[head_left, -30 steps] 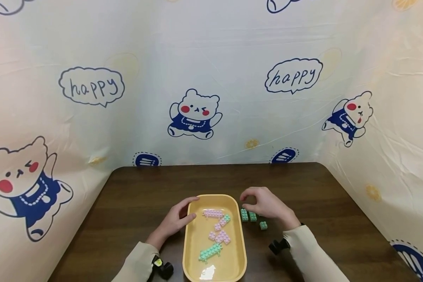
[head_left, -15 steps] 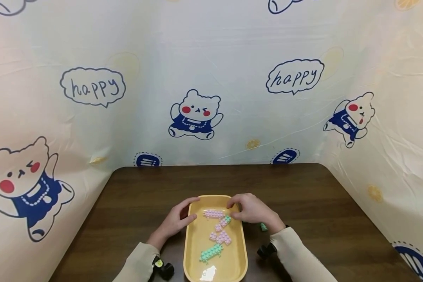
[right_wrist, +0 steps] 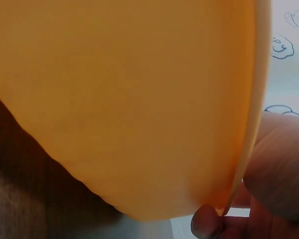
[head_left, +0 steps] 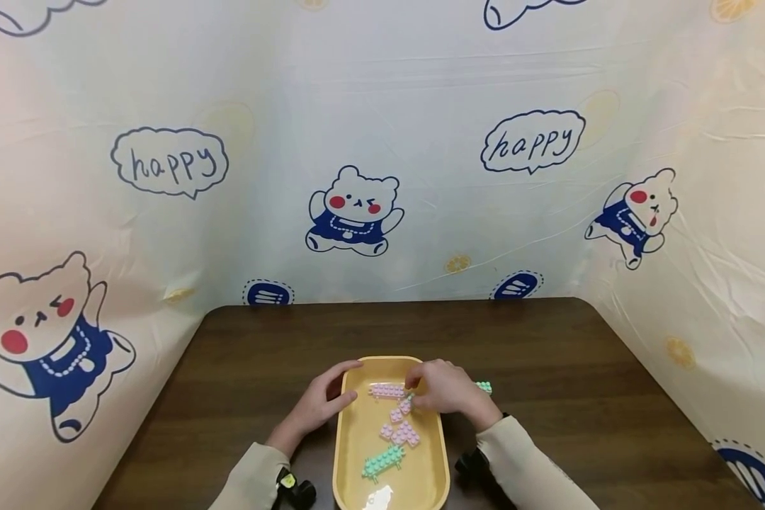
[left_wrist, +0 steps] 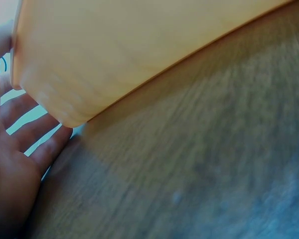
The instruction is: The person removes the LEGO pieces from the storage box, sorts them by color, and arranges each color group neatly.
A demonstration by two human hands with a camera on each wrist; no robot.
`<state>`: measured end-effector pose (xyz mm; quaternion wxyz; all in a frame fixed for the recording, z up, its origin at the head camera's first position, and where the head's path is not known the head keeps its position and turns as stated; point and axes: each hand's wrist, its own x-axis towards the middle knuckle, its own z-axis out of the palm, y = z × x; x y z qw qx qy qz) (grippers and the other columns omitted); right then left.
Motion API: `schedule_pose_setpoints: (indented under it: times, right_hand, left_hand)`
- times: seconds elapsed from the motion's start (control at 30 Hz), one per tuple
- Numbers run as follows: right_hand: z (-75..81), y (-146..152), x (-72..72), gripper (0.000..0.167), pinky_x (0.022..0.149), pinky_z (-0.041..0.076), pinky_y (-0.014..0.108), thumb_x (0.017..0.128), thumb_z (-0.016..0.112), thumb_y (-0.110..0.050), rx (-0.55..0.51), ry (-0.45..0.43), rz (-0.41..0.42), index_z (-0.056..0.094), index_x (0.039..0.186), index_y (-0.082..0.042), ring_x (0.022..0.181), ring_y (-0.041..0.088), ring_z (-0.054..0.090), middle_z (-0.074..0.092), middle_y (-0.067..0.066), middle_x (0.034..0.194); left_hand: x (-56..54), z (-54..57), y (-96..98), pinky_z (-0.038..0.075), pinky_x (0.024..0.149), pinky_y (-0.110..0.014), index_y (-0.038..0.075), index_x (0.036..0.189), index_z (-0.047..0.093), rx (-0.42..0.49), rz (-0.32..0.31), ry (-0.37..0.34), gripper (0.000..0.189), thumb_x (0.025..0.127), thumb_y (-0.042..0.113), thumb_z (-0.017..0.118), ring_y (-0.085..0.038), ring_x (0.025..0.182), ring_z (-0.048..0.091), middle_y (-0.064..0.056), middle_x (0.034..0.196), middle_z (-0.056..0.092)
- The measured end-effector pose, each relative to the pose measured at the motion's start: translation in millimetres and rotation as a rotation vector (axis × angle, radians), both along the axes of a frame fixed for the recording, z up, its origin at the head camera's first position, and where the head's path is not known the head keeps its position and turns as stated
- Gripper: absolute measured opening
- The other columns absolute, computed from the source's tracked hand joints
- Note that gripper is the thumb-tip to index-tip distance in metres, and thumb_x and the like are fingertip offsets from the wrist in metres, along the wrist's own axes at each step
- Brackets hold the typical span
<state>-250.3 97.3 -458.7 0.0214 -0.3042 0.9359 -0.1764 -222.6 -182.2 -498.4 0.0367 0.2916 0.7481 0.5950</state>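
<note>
In the head view my left hand (head_left: pixel 319 399) grips the left rim of a yellow tray (head_left: pixel 350 489), thumb over the rim and fingers along the outside wall. The left wrist view has these fingers (left_wrist: pixel 37 134) against the tray's corner. My right hand (head_left: pixel 448 388) reaches over the right rim, its thumb and index fingertips at a small mint-green toy brick (head_left: pixel 411 397) that they partly cover. Whether they pinch it I cannot tell. A long pink brick (head_left: pixel 386 390) lies just left of these fingertips.
Lower in the tray are small pink bricks (head_left: pixel 404 433) and a long mint-green brick piece (head_left: pixel 383 462). On the dark wooden table (head_left: pixel 261 340), green bricks (head_left: pixel 484 387) show from behind my right hand. A printed curtain (head_left: pixel 421 106) hangs around the table's back and sides.
My right hand has moved left from over the green bricks on the table, across the tray's right rim, to the mint-green brick inside. The left hand stays at the rim.
</note>
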Motion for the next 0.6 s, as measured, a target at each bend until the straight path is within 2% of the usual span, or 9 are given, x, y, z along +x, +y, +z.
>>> schedule_pose_setpoints:
  times: [0.6]
  right_hand:
    - [1.0,-7.6,4.4,0.017,0.058,0.043,0.029,0.074,0.081,-0.03,0.075,-0.022,-0.053,0.072,0.087,-0.024,0.069,0.009,0.052,0.064,-0.009,0.082]
  left_hand:
    - [0.7,0.8,0.2,0.055,0.083,-0.024,-0.008,0.141,0.039,0.011,-0.004,0.032,0.051,0.094,-0.004,0.056,-0.053,0.105,0.056,-0.035,0.136,0.045]
